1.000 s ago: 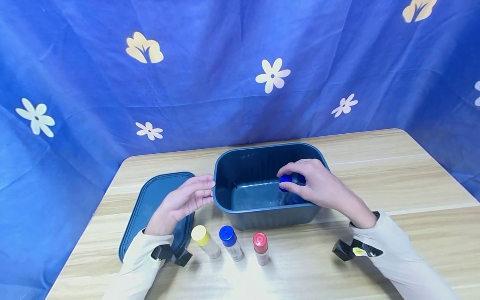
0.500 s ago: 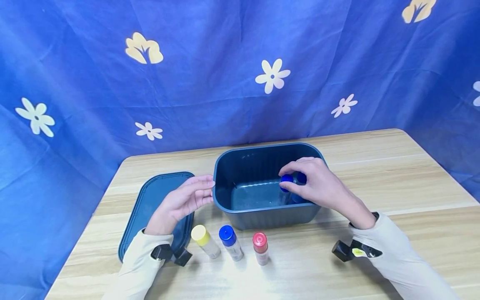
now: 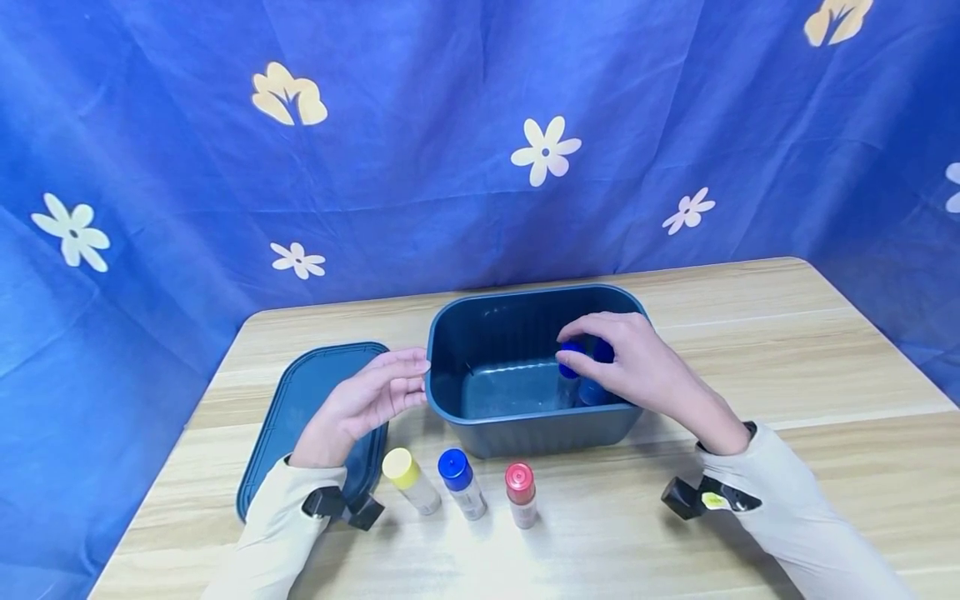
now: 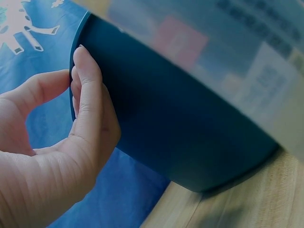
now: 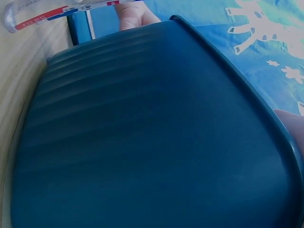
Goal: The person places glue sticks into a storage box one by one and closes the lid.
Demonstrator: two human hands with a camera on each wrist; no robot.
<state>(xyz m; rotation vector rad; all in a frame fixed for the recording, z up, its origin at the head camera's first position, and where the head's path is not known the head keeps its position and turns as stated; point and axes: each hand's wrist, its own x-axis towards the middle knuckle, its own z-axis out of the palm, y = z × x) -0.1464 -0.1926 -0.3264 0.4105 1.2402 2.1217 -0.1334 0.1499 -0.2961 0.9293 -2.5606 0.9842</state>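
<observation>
In the head view my right hand (image 3: 637,360) reaches over the near right part of a dark teal bin (image 3: 510,437). Its thumb and forefinger pinch the blue cap of a glue stick (image 3: 568,367) standing inside. Another blue cap (image 3: 602,350) shows behind these fingers; the hand partly hides it. My left hand (image 3: 375,400) touches the bin's left end near the rim, its fingers fairly straight along the outer wall, as the left wrist view also shows. Three glue sticks stand in front of the bin: yellow-capped (image 3: 411,482), blue-capped (image 3: 462,485) and red-capped (image 3: 521,496).
A matching teal lid (image 3: 300,417) lies flat on the wooden table (image 3: 810,367), left of the bin and partly under my left forearm. Behind the table hangs a blue cloth (image 3: 420,167) with pale flowers.
My right hand has shifted very slightly, and the pinched blue cap sits a touch higher in the view. The left hand, bin and three front glue sticks have stayed in place.
</observation>
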